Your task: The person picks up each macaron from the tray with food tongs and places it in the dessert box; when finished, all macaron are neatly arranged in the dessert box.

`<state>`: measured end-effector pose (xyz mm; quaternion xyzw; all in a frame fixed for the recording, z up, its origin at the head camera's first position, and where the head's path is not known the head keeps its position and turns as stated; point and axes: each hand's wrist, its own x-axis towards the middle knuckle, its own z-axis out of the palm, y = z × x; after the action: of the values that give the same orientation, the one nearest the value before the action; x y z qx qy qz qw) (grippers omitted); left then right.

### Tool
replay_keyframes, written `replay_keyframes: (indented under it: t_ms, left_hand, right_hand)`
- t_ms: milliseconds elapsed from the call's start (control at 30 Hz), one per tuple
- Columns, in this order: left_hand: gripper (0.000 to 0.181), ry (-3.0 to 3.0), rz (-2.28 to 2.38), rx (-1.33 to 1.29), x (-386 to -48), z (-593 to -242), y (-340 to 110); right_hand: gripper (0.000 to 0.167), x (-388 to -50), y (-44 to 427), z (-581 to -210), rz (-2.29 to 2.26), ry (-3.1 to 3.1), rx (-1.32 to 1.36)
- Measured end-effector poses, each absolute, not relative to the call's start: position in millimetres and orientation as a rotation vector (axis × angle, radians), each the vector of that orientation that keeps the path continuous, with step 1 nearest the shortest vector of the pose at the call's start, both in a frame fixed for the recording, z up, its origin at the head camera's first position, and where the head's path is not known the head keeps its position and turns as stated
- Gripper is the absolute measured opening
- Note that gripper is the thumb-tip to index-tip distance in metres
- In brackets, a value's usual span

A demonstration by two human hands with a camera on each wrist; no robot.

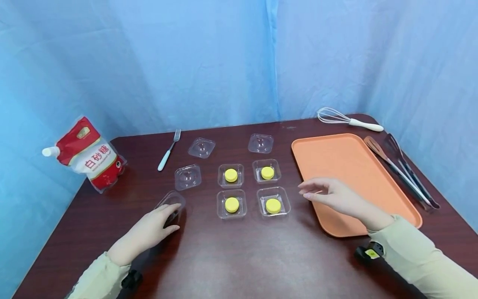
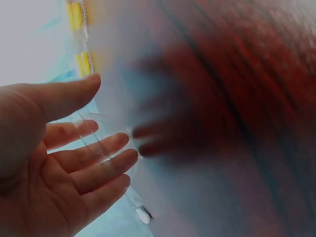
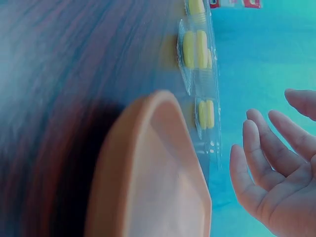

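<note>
The left hand [image 1: 145,232], with thumb and loosely extended fingers apart, is at a transparent square plastic lid [image 1: 175,197]; whether they touch, I cannot tell. This lid is to the left of four clear square plastic boxes [image 1: 244,209], which stand on the dark red-brown table [image 1: 231,257] with round yellow pieces [image 1: 232,204] inside. The right hand [image 1: 334,195], relaxed and empty, is above the rectangular orange tray [image 1: 328,153].
</note>
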<state>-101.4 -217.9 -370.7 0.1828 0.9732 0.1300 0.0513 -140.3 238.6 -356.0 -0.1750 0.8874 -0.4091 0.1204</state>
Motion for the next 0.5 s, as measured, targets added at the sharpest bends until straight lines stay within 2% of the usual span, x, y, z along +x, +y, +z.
replay_keyframes:
  t_ms: [267,500]
  left_hand:
    - [0.044,3.022,0.412,0.568,-101.3,-372.5,-218.7]
    - [0.043,2.964,0.459,0.448,-102.3,-367.7,-219.5]
  right_hand:
    - [0.032,-139.9,218.2,-356.8,-1.206,2.546,-0.56]
    - [0.029,-142.2,199.0,-357.5,-1.168,2.539,-0.633]
